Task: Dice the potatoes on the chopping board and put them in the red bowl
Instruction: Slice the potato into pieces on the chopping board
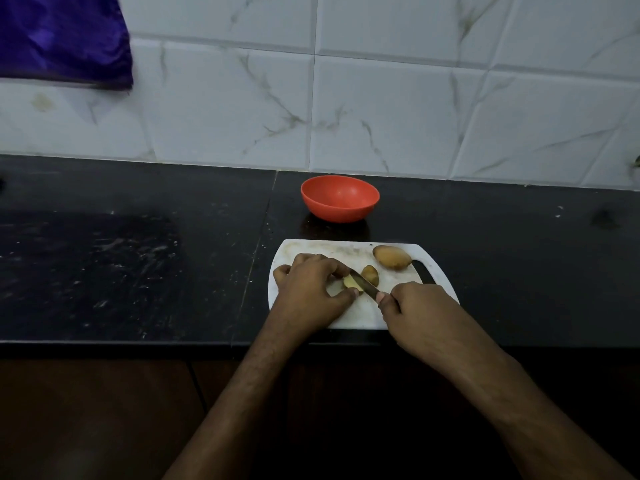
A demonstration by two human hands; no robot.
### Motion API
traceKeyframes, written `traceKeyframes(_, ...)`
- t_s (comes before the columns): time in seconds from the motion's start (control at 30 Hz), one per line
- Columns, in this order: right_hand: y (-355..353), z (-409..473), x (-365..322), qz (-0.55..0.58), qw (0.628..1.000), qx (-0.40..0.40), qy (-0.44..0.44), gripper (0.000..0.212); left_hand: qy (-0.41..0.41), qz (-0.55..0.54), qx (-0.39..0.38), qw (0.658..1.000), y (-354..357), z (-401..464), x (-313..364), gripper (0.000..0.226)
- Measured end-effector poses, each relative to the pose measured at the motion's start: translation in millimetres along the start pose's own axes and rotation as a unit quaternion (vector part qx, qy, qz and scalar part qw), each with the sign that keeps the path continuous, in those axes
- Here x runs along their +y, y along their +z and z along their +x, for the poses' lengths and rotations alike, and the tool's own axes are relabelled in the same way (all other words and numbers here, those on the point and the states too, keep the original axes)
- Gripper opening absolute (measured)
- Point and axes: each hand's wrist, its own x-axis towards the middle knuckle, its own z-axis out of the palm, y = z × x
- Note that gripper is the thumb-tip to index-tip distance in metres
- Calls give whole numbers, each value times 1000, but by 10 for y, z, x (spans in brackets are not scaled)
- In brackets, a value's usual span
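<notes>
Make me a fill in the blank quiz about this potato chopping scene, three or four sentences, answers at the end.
1. The right hand grips a ____ whose blade cuts a potato piece.
2. The left hand pinches the pale cut potato piece on the white plastic chopping board, while one ____ brown potato lies at the board's far right.
3. The round red bowl sits on the black countertop ____ the board, against the tiled wall.
4. The bowl holds ____ potato so far.

Missing words: knife; whole; behind; no
</notes>
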Motion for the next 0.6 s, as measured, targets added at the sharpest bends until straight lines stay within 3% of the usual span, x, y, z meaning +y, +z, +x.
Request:
traceKeyframes(0.37,-13,21,-54,-21,999,-23,-11,37,-21,-23,1,1000,-31,4,49,21)
traceKeyframes(0.6,51,33,-81,-36,999,-27,-5,39,-23,-2,-2,1000,-47,-11,75,27)
